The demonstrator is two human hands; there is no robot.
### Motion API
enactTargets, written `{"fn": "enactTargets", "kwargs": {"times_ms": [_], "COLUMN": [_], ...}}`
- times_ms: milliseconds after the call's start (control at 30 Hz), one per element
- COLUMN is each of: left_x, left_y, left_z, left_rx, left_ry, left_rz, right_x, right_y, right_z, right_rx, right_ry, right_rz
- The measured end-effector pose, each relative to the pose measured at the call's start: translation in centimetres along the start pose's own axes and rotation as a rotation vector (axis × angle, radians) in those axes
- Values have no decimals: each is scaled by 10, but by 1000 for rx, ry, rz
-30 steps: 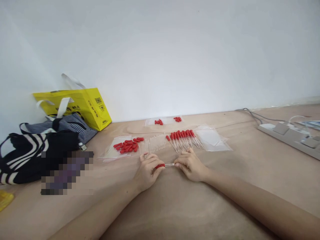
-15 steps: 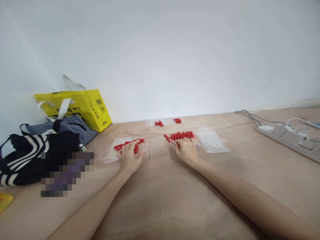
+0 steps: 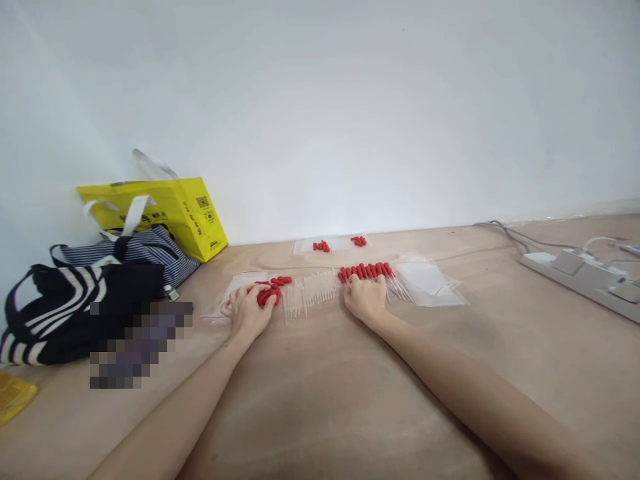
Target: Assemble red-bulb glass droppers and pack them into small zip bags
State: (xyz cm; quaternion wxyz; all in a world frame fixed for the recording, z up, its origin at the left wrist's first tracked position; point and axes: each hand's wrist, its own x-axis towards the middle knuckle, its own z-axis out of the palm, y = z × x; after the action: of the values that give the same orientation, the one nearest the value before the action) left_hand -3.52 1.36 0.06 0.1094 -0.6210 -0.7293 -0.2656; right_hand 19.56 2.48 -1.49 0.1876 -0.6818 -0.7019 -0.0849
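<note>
My left hand (image 3: 250, 308) rests over a loose pile of red rubber bulbs (image 3: 284, 280), thumb and fingers curled round some of them. Beside it, thin clear tubes (image 3: 320, 287) lie side by side in a row. Right of these, a row of droppers (image 3: 370, 270), each a red bulb on a clear tube, points tips toward me. My right hand (image 3: 366, 297) is at the row's left end, fingers bent down on a dropper there; the fingertips are partly hidden.
Clear plastic bags (image 3: 425, 281) lie right of the droppers. Another bag with red bulbs (image 3: 321, 247) lies near the wall. At left stand a yellow bag (image 3: 200, 220) and a black striped bag (image 3: 125, 300). A white power strip (image 3: 555, 280) with cables is at right.
My right hand has laid the dropper it held at a slant against the left end of the row. My left hand has shifted slightly left and down over the red bulbs.
</note>
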Motion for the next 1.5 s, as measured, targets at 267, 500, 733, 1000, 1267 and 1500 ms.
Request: {"fn": "enactTargets", "kwargs": {"times_ms": [267, 500, 733, 1000, 1267, 1500], "left_x": [-1, -1, 0, 3, 2, 7], "left_y": [2, 1, 2, -3, -1, -3], "left_z": [-1, 1, 0, -1, 4, 16], "left_rx": [-1, 3, 9, 41, 187, 155], "left_ry": [-36, -29, -66, -59, -21, -264], "left_rz": [-8, 2, -21, -62, 36, 37], "right_x": [-6, -16, -18, -32, -65, -72], "right_y": [-13, -60, -75, -53, 13, 51], "right_z": [-8, -11, -18, -34, -41, -44], "right_rx": [78, 232, 137, 75, 55, 141], "right_ry": [-46, -193, -311, -342, -294, -270], "right_rz": [-7, -123, -134, -191, -233, -180]}}
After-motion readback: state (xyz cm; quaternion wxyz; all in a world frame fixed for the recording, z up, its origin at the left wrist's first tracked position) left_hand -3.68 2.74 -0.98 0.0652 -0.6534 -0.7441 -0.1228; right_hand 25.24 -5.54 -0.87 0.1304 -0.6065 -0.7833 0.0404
